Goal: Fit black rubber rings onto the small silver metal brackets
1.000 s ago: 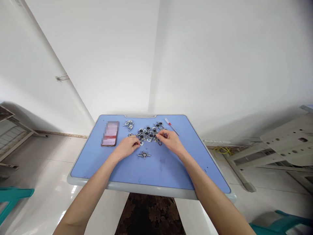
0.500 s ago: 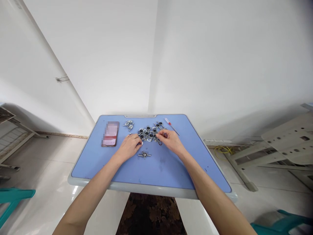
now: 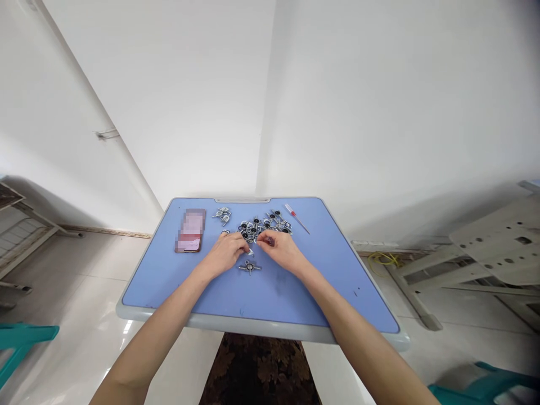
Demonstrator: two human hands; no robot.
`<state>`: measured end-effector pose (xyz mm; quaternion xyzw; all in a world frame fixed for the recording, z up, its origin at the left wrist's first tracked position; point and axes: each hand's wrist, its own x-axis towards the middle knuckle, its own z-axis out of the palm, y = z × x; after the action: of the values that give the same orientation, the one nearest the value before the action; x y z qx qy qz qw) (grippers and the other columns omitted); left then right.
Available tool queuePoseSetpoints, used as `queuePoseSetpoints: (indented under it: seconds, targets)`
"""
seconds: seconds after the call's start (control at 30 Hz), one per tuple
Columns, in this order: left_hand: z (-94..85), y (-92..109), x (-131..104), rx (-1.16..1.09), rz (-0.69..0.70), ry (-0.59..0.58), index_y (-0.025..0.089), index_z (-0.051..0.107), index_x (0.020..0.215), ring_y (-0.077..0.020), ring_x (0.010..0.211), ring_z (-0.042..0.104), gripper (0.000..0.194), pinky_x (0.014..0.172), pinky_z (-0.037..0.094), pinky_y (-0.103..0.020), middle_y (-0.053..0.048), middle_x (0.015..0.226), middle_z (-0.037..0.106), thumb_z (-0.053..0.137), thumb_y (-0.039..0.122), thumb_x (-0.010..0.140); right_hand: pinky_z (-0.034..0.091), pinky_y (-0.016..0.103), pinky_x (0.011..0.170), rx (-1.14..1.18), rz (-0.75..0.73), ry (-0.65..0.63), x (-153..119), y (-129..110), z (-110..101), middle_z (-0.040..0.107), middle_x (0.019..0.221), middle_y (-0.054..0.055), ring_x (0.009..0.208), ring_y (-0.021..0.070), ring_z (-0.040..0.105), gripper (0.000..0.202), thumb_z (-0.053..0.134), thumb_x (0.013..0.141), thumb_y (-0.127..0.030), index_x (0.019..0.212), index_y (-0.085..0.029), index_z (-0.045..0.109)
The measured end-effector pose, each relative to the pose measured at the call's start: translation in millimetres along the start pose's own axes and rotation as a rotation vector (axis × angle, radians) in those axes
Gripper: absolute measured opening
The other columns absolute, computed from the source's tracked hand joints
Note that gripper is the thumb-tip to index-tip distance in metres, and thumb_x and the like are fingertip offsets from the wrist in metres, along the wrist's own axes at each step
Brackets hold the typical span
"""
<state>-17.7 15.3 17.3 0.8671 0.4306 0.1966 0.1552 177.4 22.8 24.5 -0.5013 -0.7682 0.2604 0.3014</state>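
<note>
My left hand (image 3: 228, 251) is closed, pinching a small silver metal piece (image 3: 250, 252) just above the blue tabletop (image 3: 295, 304). My right hand (image 3: 283, 250) faces it, thumb and fingertips drawn together; what they hold is too small to make out. Something dark red shows at its curled fingers. Behind both hands lies a pile of small metal parts with black round centres (image 3: 255, 229). One separate metal part with several arms (image 3: 250, 268) rests in front of the hands. A few more silver pieces (image 3: 222, 214) sit farther back on the left.
A phone (image 3: 190, 230) lies at the left of the table. At the back right is a slim screwdriver with a clear and red handle (image 3: 292, 213). The white wall (image 3: 211, 112) stands right behind the table. Green stools (image 3: 25, 337) show at the lower sides.
My right hand has moved left and nearer to me, from the pile's right side towards my left hand. The silver piece at my left fingertips now shows more fully.
</note>
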Motion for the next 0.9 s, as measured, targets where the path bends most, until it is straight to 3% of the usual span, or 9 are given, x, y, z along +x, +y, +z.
queuePoseSetpoints:
  seconds: [0.13, 0.27, 0.47, 0.67, 0.9]
  targets:
    - [-0.7, -3, 0, 0.019, 0.028, 0.024, 0.021, 0.067, 0.083, -0.0185, 0.091, 0.057, 0.025, 0.083, 0.036, -0.034, -0.003, 0.091, 0.062, 0.048, 0.005, 0.085, 0.038, 0.023, 0.061, -0.117, -0.088, -0.075, -2, -3, 4, 0.063, 0.075, 0.000, 0.064, 0.0127, 0.053, 0.015, 0.055, 0.078, -0.015, 0.087, -0.020, 0.066]
    - [-7.5, -5, 0, -0.072, -0.028, 0.101, 0.020, 0.066, 0.086, -0.0177, 0.091, 0.058, 0.022, 0.082, 0.036, -0.032, -0.002, 0.091, 0.063, 0.050, 0.005, 0.083, 0.039, 0.023, 0.064, -0.157, -0.102, -0.096, -3, -4, 6, 0.065, 0.081, 0.002, 0.069, 0.0132, 0.057, 0.012, 0.060, 0.081, -0.022, 0.091, -0.019, 0.065]
    - [-13.1, -6, -2, -0.167, -0.062, 0.163, 0.019, 0.064, 0.084, -0.0151, 0.081, 0.058, 0.013, 0.079, 0.038, -0.030, 0.000, 0.087, 0.062, 0.056, 0.010, 0.082, 0.039, 0.025, 0.063, -0.278, -0.031, -0.115, -3, -14, 13, 0.066, 0.083, 0.002, 0.070, 0.0151, 0.059, 0.021, 0.066, 0.079, -0.035, 0.094, -0.020, 0.064]
    - [-11.8, -6, -1, -0.128, -0.089, 0.157, 0.019, 0.064, 0.082, -0.0160, 0.082, 0.058, 0.011, 0.081, 0.037, -0.031, 0.000, 0.087, 0.063, 0.057, 0.012, 0.081, 0.038, 0.024, 0.066, -0.335, 0.019, -0.174, 2, -18, 21, 0.067, 0.085, 0.002, 0.078, 0.0163, 0.061, 0.007, 0.063, 0.081, -0.021, 0.089, -0.021, 0.064]
    - [-13.6, -4, -2, -0.130, -0.110, 0.163, 0.019, 0.064, 0.081, -0.0154, 0.081, 0.058, 0.009, 0.080, 0.037, -0.031, 0.001, 0.086, 0.062, 0.057, 0.013, 0.082, 0.038, 0.024, 0.063, -0.262, 0.123, -0.087, 2, -15, 4, 0.067, 0.079, 0.002, 0.073, 0.0161, 0.061, 0.018, 0.063, 0.081, -0.025, 0.098, -0.020, 0.061]
